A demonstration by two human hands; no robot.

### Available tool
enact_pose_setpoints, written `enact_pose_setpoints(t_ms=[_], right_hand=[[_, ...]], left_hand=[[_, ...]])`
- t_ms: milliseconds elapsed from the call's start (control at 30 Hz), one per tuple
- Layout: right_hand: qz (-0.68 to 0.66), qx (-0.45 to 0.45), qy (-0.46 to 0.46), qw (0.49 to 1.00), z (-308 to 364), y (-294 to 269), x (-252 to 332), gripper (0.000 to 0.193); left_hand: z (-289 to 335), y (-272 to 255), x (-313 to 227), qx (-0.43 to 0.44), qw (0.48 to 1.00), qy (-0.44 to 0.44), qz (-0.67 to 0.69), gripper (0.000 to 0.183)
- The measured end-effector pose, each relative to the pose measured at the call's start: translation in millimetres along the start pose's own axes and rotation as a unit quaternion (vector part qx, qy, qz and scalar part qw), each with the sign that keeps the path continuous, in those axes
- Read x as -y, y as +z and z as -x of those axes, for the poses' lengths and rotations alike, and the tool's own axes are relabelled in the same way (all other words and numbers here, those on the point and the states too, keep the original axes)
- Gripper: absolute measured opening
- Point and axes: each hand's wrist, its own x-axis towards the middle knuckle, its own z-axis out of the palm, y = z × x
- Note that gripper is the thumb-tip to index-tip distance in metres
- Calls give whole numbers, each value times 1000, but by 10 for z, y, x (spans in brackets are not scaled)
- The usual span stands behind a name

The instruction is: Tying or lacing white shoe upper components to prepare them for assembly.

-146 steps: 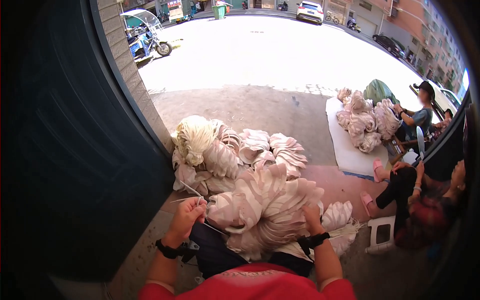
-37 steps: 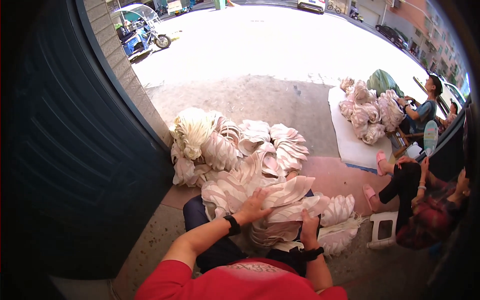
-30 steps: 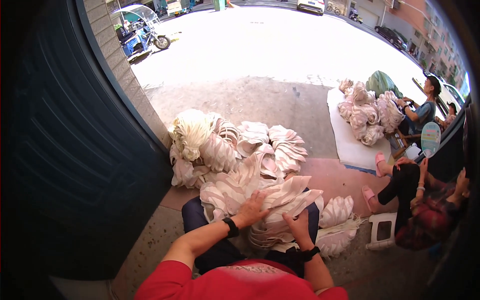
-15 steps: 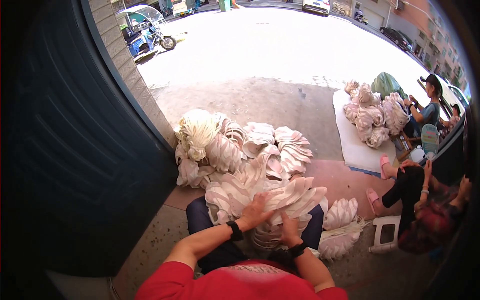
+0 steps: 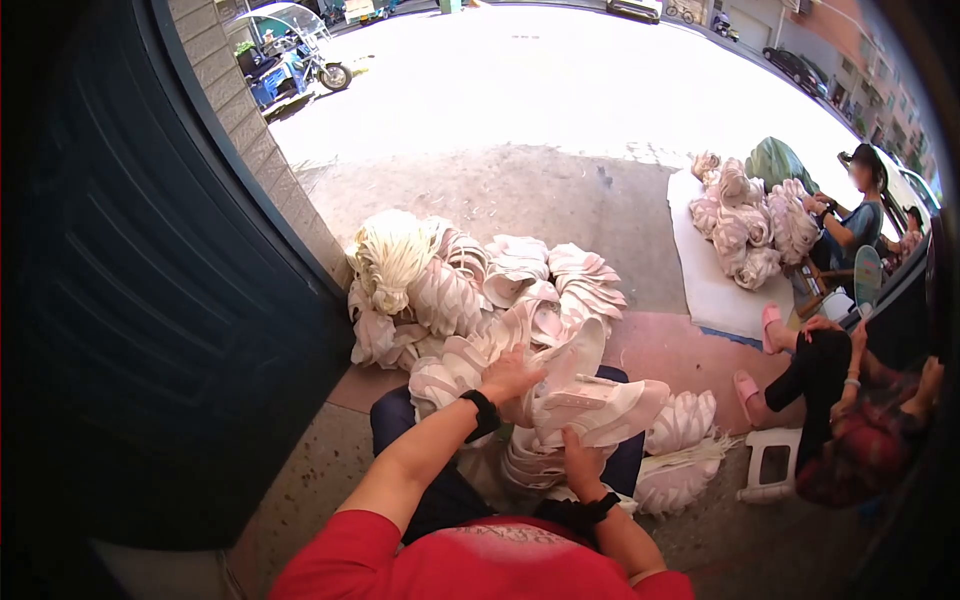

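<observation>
A bundle of pale pink and white shoe uppers lies across my lap. My left hand is over its near side, fingers curled against the overlapping pieces; its fingertips are partly blurred. My right hand grips one shoe upper by its lower edge, thumb on the outer face. This upper stands apart from the others, its lace-hole strip showing and its narrow end pointing right. Beneath it more stacked uppers sit between my knees.
Ahead lies a heap of bundled uppers, with pale laces on top. Smaller bundles lie by my right knee, near a white stool. A seated person is at right; another works by a pile. A dark door stands left.
One upper has been turned out and separated from the lap bundle, now held up in my right hand. My left hand has shifted slightly up, its fingers more curled.
</observation>
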Motion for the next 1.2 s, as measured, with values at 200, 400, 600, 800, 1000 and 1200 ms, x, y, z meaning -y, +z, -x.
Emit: enact_pose_setpoints(t_ms=[200, 400, 600, 800, 1000, 1200], right_hand=[[60, -4, -46, 997, 69, -51, -168, 31], [-121, -38, 28, 992, -48, -212, -521, 52], [-156, -39, 6, 987, -57, -213, -525, 46], [-189, 0, 70, 980, -57, -250, -393, 45], [-156, -32, 22, 987, -69, -244, -385, 40], [-189, -46, 66, 979, -44, -297, -407, 41]], left_hand=[[433, 28, -276, -183, 897, 374, -149, 40], [680, 392, -214, 14, 917, 326, 228, 27], [1098, 405, -601, -12, 906, 400, 139, 36], [830, 614, -301, -18, 942, 330, 53, 44], [715, 539, -442, -121, 934, 321, 97, 34], [845, 623, -239, -66, 921, 384, 22, 13]])
